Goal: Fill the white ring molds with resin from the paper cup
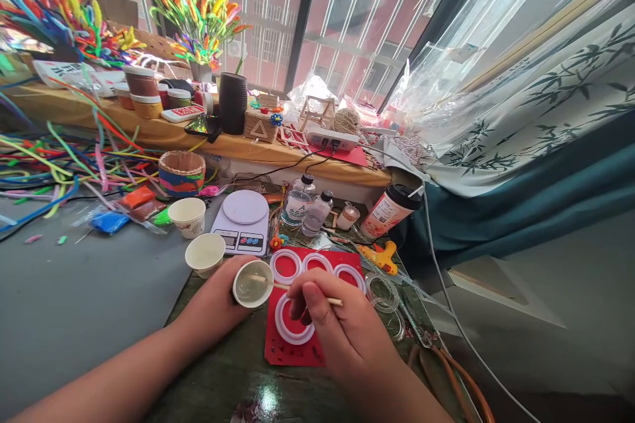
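Observation:
My left hand (225, 297) is wrapped round a paper cup (239, 292), which tilts towards me and shows a clear liquid inside. Between the fingers and thumb of my right hand (332, 317) is a thin wooden stick (281, 286); its far end dips into that cup. Below the right hand lies a red sheet (288, 358) bearing several white ring-shaped molds (285, 266), one of them partly covered by the fingers. Two more paper cups (204, 252) stand behind my left hand, beside a white kitchen scale (244, 211).
Two clear bottles (313, 215) stand behind the red sheet. To the right are a yellow glue gun (384, 256), clear bangles (381, 294), a lidded drink cup (389, 211) and a hanging white cable (436, 258). Pipe cleaners (59, 162) cover the table's left side.

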{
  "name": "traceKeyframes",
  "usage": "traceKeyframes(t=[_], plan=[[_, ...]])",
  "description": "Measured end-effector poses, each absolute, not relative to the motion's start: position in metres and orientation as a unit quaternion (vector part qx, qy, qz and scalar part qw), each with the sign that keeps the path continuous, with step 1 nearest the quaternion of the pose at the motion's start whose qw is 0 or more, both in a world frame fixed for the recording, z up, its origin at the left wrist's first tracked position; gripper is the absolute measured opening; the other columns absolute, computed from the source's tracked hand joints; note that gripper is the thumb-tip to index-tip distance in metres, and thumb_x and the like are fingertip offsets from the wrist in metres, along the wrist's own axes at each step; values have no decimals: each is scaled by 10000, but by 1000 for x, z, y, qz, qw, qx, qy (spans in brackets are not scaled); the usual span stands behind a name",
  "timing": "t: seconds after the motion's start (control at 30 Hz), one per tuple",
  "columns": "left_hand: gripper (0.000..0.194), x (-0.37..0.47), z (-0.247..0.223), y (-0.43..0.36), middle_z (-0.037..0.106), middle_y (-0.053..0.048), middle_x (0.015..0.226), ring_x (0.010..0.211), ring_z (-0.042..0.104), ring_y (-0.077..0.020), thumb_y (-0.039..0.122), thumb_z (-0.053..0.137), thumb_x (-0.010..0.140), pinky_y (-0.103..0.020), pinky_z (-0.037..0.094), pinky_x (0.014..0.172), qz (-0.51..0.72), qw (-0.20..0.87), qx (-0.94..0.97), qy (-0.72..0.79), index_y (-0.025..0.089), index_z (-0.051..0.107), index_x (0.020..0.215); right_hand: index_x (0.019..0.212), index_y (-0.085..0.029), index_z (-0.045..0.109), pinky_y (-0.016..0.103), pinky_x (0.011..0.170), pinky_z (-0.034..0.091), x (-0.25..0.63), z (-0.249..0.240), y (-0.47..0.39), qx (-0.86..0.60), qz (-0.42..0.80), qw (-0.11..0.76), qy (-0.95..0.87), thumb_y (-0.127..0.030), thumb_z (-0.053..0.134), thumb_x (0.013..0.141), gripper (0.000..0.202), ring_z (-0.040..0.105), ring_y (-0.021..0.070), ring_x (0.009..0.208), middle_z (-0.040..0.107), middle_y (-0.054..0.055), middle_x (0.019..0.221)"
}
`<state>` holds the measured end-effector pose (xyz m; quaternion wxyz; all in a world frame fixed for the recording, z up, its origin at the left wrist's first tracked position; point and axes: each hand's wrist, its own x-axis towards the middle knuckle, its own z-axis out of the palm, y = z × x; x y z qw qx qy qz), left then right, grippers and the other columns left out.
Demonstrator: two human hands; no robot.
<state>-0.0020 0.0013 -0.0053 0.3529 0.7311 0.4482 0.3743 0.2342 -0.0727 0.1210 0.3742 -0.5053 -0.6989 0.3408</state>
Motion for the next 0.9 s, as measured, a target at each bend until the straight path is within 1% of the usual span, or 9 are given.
traceKeyframes(t=[0.1, 0.27, 0.33, 0.4, 0.47, 0.6, 0.67, 0.8, 0.9], plan=[[410, -2, -2, 1, 875, -101, 1329, 1218, 826, -365, 310, 845, 884, -512, 681, 1097, 364, 355, 732, 453, 265, 796, 1289, 911, -258, 675, 301, 662, 507, 237, 120, -73, -515, 351, 378, -685, -561, 398, 1222, 515, 673, 197, 720, 703, 19, 779], [415, -2, -3, 1, 871, -102, 1339, 1220, 828, -368, 338, 818, 893, -509, 686, 1087, 370, 345, 734, 453, 264, 792, 1301, 894, -259, 680, 316, 650, 490, 238, 119, -73, -526, 349, 382, -675, -537, 425, 1211, 493, 672, 200, 709, 719, 24, 776], [416, -2, -2, 1, 870, -101, 1342, 1220, 830, -365, 344, 817, 897, -504, 687, 1088, 367, 347, 734, 454, 262, 789, 1304, 936, -256, 713, 326, 672, 501, 237, 119, -72, -533, 346, 390, -667, -544, 411, 1213, 501, 691, 210, 736, 732, 31, 794], [414, -1, -1, 0, 874, -96, 1319, 1196, 835, -357, 345, 819, 895, -501, 688, 1086, 367, 350, 733, 454, 260, 788, 1299, 947, -255, 718, 331, 680, 510, 236, 117, -71, -531, 360, 391, -660, -566, 411, 1209, 510, 689, 213, 742, 726, 30, 793], [402, -1, 2, 0, 875, -94, 1304, 1184, 837, -353, 341, 822, 892, -497, 689, 1085, 365, 355, 733, 452, 257, 792, 1284, 902, -255, 692, 328, 664, 499, 236, 114, -70, -538, 362, 398, -649, -604, 422, 1202, 534, 657, 205, 712, 697, 20, 758], [399, 0, 4, 0, 878, -90, 1297, 1183, 837, -353, 309, 830, 875, -494, 685, 1085, 364, 360, 734, 446, 259, 794, 1269, 897, -252, 683, 327, 684, 523, 238, 109, -68, -537, 386, 413, -626, -659, 432, 1197, 565, 687, 209, 746, 739, 33, 805], [407, 0, 4, 0, 878, -84, 1295, 1179, 838, -350, 297, 833, 867, -489, 687, 1078, 368, 359, 733, 445, 264, 792, 1271, 892, -250, 685, 322, 668, 513, 238, 109, -68, -537, 379, 416, -628, -629, 429, 1205, 554, 678, 202, 718, 727, 25, 773], [392, 0, 2, 0, 878, -76, 1275, 1163, 841, -341, 307, 841, 875, -480, 691, 1072, 374, 356, 735, 439, 269, 792, 1262, 862, -246, 669, 306, 642, 484, 236, 113, -71, -501, 352, 412, -675, -506, 448, 1207, 485, 662, 181, 688, 706, 11, 742], [398, 0, 1, 0, 876, -76, 1282, 1164, 843, -339, 308, 842, 874, -480, 693, 1073, 375, 353, 736, 439, 271, 790, 1268, 880, -245, 690, 303, 636, 479, 235, 112, -73, -506, 336, 424, -672, -505, 438, 1218, 495, 649, 175, 680, 693, 3, 734]])
